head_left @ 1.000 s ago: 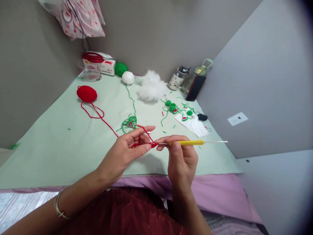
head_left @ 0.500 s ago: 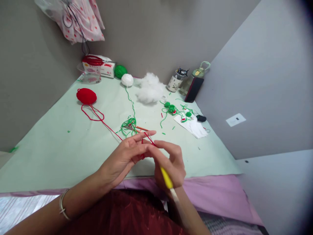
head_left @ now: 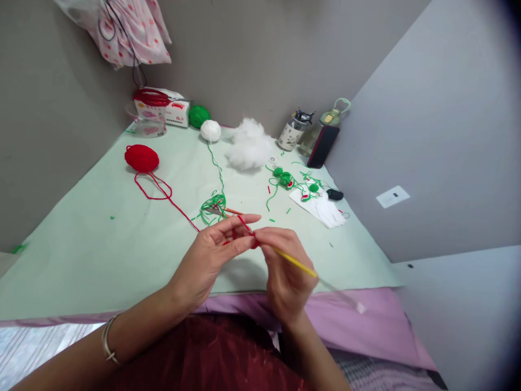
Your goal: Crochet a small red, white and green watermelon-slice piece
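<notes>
— So, left hand (head_left: 209, 255)?
— Pinching red yarn (head_left: 179, 209) between thumb and fingertips, index stretched out above, strand trailing off past the fingers to the red ball (head_left: 141, 158).
— And right hand (head_left: 285, 269)?
— Clamped on the yellow crochet hook (head_left: 295, 263), tip buried at the left fingertips, handle slanting away behind the knuckles. Just beyond the fingertips, a green yarn tangle (head_left: 214, 205).

The crochet hook (head_left: 295, 263) has a yellow handle, and red yarn (head_left: 243, 224) runs between the fingers. The worktop (head_left: 101, 250) is pale mint green with a lilac edge. On it lie a red yarn ball (head_left: 141, 158), a green yarn ball (head_left: 199, 115), a white yarn ball (head_left: 211, 130) and white stuffing (head_left: 250, 144). A pink cloth (head_left: 122, 30) with red dots hangs above.
</notes>
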